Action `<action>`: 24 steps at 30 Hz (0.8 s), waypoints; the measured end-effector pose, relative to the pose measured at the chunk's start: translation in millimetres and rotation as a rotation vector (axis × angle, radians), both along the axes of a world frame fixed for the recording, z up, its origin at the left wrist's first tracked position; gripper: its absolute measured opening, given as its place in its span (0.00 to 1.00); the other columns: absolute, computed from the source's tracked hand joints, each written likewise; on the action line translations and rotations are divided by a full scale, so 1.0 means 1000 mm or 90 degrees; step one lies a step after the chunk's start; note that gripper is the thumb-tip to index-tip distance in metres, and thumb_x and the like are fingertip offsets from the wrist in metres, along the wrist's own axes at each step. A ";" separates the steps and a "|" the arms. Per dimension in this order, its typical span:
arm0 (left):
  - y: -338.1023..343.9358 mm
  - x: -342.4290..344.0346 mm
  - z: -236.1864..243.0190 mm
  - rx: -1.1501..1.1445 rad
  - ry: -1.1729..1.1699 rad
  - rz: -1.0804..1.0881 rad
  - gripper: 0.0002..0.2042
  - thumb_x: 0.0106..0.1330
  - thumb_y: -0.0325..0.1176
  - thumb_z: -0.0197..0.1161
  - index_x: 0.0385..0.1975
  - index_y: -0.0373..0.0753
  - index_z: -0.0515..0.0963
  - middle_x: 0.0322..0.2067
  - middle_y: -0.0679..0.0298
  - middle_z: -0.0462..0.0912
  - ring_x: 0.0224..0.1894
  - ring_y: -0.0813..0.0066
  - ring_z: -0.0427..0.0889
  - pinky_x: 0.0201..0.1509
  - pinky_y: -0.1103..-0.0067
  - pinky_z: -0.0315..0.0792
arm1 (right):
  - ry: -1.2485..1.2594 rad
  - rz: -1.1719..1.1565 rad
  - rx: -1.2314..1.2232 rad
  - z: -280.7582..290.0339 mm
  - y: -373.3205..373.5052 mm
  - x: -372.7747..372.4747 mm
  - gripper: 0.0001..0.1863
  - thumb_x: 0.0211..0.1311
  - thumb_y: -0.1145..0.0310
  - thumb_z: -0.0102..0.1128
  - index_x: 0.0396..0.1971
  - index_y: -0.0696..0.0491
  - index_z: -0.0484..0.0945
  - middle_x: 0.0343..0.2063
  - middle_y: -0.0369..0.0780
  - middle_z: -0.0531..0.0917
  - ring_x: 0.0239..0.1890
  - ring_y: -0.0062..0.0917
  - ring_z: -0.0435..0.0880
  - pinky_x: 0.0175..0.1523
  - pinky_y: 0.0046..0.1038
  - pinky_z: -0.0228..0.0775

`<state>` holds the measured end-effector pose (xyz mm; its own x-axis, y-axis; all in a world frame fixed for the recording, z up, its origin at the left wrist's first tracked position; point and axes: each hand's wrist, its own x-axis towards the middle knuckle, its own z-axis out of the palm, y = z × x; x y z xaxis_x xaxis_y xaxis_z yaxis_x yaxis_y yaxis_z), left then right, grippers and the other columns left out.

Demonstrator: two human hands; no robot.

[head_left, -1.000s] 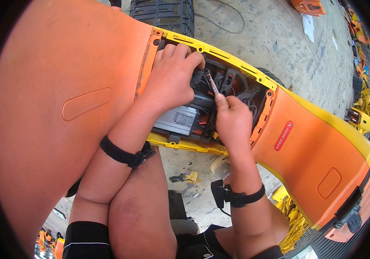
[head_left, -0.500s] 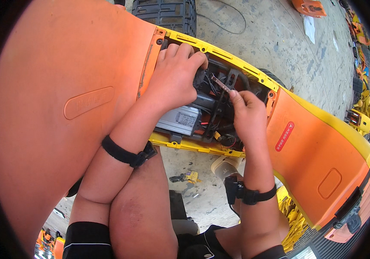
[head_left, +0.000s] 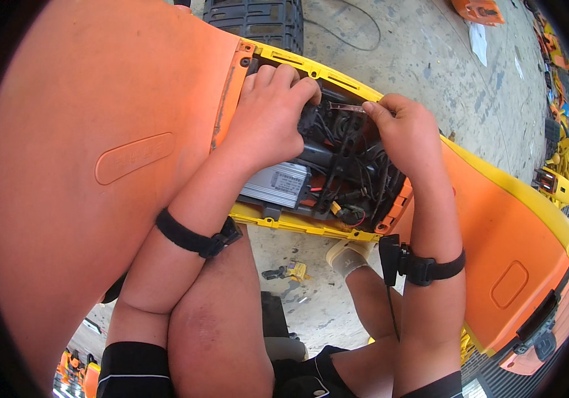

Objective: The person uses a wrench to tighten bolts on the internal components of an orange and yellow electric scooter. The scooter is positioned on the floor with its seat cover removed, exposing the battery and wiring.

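Observation:
My right hand [head_left: 405, 136] pinches the end of a slim metal wrench [head_left: 347, 107]. The wrench's far end reaches into the open compartment of an orange and yellow vehicle, close to my left hand [head_left: 271, 116]. That hand is closed, its fingers curled over the compartment's left part beside a black part [head_left: 308, 121]; what it grips is mostly hidden under the fingers. Below it lies a finned silver box [head_left: 276, 184] with a label. Dark cables [head_left: 371, 156] and a black tube [head_left: 317, 156] run through the compartment.
A yellow frame rail [head_left: 344, 81] edges the compartment's far side. Large orange panels [head_left: 138, 99] flank it left and right. A black tyre [head_left: 254, 23] stands beyond. On the floor lie a thin cable [head_left: 371, 46] and a small yellow part [head_left: 296, 270].
My right hand has swung away from me and to the right with the wrench, which has turned from slanting to nearly level. My left hand has stayed in place.

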<state>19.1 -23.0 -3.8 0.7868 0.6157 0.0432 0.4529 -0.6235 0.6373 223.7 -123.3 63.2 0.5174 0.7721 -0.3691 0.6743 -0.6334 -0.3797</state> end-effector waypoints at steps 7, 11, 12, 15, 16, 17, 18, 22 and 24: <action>-0.001 0.001 0.000 -0.012 -0.006 0.001 0.25 0.44 0.20 0.70 0.47 0.47 0.81 0.46 0.62 0.75 0.57 0.53 0.72 0.64 0.63 0.65 | -0.094 0.077 0.051 0.002 -0.003 -0.009 0.16 0.71 0.58 0.69 0.32 0.57 0.87 0.25 0.47 0.88 0.30 0.42 0.88 0.39 0.40 0.79; 0.000 0.001 0.001 -0.003 -0.002 0.004 0.25 0.44 0.20 0.70 0.47 0.47 0.81 0.46 0.62 0.75 0.57 0.53 0.72 0.64 0.63 0.65 | -0.083 0.092 0.031 0.003 0.001 -0.004 0.17 0.69 0.55 0.70 0.31 0.56 0.87 0.29 0.52 0.87 0.35 0.53 0.87 0.42 0.49 0.79; 0.000 0.001 0.000 0.000 -0.002 0.004 0.26 0.44 0.20 0.70 0.47 0.47 0.81 0.46 0.62 0.75 0.57 0.53 0.72 0.64 0.63 0.65 | -0.074 0.093 0.028 0.005 0.003 -0.004 0.17 0.69 0.56 0.70 0.31 0.56 0.87 0.29 0.52 0.87 0.35 0.53 0.87 0.42 0.49 0.79; 0.000 0.000 0.001 -0.004 0.006 0.002 0.26 0.44 0.19 0.70 0.47 0.47 0.81 0.46 0.61 0.75 0.57 0.53 0.72 0.64 0.63 0.65 | -0.066 0.105 0.034 0.008 0.005 -0.004 0.17 0.69 0.56 0.70 0.31 0.56 0.87 0.29 0.52 0.87 0.36 0.53 0.87 0.42 0.49 0.79; 0.000 0.000 0.001 -0.008 0.010 0.002 0.26 0.44 0.19 0.70 0.47 0.47 0.81 0.46 0.61 0.75 0.57 0.53 0.72 0.64 0.63 0.65 | -0.075 0.115 0.045 0.006 0.002 -0.004 0.17 0.69 0.55 0.70 0.31 0.56 0.87 0.29 0.52 0.87 0.36 0.53 0.87 0.42 0.49 0.79; 0.000 0.000 0.001 -0.011 0.003 0.001 0.25 0.44 0.19 0.70 0.47 0.47 0.81 0.46 0.61 0.75 0.57 0.53 0.73 0.64 0.63 0.65 | -0.083 0.123 0.056 0.005 0.000 -0.005 0.17 0.69 0.55 0.70 0.31 0.55 0.88 0.29 0.52 0.87 0.37 0.53 0.87 0.43 0.49 0.79; 0.000 0.000 0.001 -0.013 -0.005 0.001 0.25 0.44 0.19 0.70 0.47 0.47 0.81 0.46 0.61 0.75 0.57 0.53 0.73 0.64 0.63 0.66 | -0.086 0.115 0.055 0.004 -0.001 -0.005 0.17 0.69 0.55 0.69 0.31 0.55 0.88 0.29 0.52 0.87 0.36 0.53 0.87 0.42 0.49 0.79; -0.001 0.001 0.000 -0.002 -0.009 0.000 0.25 0.44 0.20 0.70 0.47 0.47 0.81 0.46 0.61 0.75 0.57 0.52 0.73 0.64 0.63 0.66 | -0.086 0.091 0.035 0.004 0.001 -0.007 0.17 0.69 0.55 0.69 0.31 0.55 0.88 0.30 0.52 0.87 0.35 0.53 0.86 0.42 0.49 0.78; 0.000 0.000 -0.001 0.001 -0.004 0.001 0.25 0.44 0.20 0.70 0.47 0.47 0.81 0.47 0.61 0.75 0.57 0.52 0.73 0.64 0.63 0.66 | -0.091 0.088 0.018 0.007 0.006 -0.006 0.17 0.69 0.55 0.69 0.31 0.55 0.88 0.30 0.52 0.87 0.35 0.52 0.87 0.42 0.49 0.79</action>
